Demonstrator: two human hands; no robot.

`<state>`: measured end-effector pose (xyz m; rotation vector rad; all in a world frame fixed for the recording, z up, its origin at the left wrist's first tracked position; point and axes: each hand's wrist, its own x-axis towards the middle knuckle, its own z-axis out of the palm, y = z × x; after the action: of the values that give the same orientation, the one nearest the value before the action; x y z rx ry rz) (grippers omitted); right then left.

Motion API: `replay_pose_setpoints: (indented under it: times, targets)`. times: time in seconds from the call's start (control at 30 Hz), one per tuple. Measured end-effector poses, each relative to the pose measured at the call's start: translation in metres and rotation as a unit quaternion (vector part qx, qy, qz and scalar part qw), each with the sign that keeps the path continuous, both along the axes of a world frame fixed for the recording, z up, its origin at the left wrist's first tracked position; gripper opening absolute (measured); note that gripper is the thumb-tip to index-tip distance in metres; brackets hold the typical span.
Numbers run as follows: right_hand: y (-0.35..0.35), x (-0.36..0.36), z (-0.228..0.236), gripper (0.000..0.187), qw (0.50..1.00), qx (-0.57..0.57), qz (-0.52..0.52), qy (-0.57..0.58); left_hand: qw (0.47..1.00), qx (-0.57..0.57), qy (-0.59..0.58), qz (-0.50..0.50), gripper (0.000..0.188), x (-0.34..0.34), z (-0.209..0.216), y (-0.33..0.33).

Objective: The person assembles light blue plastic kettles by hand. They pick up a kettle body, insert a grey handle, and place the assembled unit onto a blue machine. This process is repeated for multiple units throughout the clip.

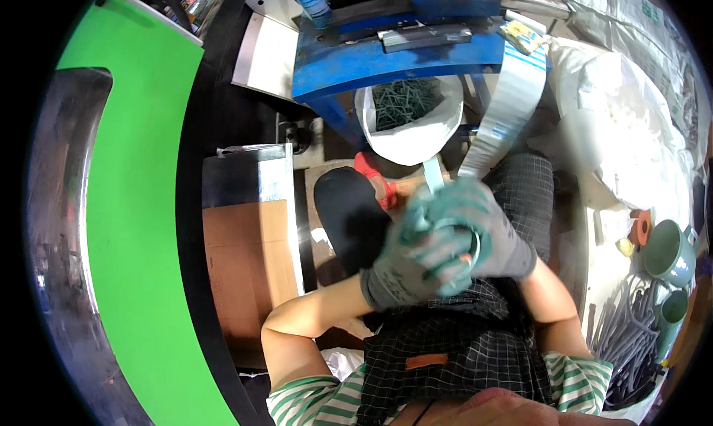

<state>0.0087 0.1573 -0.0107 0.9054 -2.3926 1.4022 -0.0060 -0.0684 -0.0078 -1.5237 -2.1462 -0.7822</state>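
Both my hands wear grey gloves with green coated fingers and are held close together above my lap. My left hand (408, 266) and my right hand (486, 222) are closed around a green round-rimmed piece (476, 246). Its curved edge shows between the gloves; the rest is covered by fingers and smeared by motion, so its exact kind is hidden. Its colour resembles the green mug (668, 254) standing at the right beside a second green cup (674, 307).
Ahead stands a blue table (401, 73), with a strip of plastic bags (505, 103) hanging off it. Beneath is a white sack (408, 145) of green scraps. Left are a cardboard box (249, 255) and green machine panel (141, 225); right, white bags (616, 106) and grey strips (627, 329).
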Motion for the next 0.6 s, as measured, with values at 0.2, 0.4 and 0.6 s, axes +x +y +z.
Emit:
replay_pose_setpoints:
  times: [0.2,0.4,0.6]
  targets:
    - [-0.015,-0.077,0.002,0.067,0.985,0.012,-0.143,0.099,0.965,0.069,0.102,0.231,0.098,-0.060,-0.004,-0.003]
    - [0.001,-0.067,0.018,0.072,0.982,0.013,-0.144,0.121,0.979,0.064,0.041,0.187,0.107,-0.058,0.011,0.015]
    - [0.023,0.017,0.038,0.097,0.997,-0.066,-0.047,0.002,0.969,0.180,-0.164,-0.033,0.116,-0.016,-0.020,0.033]
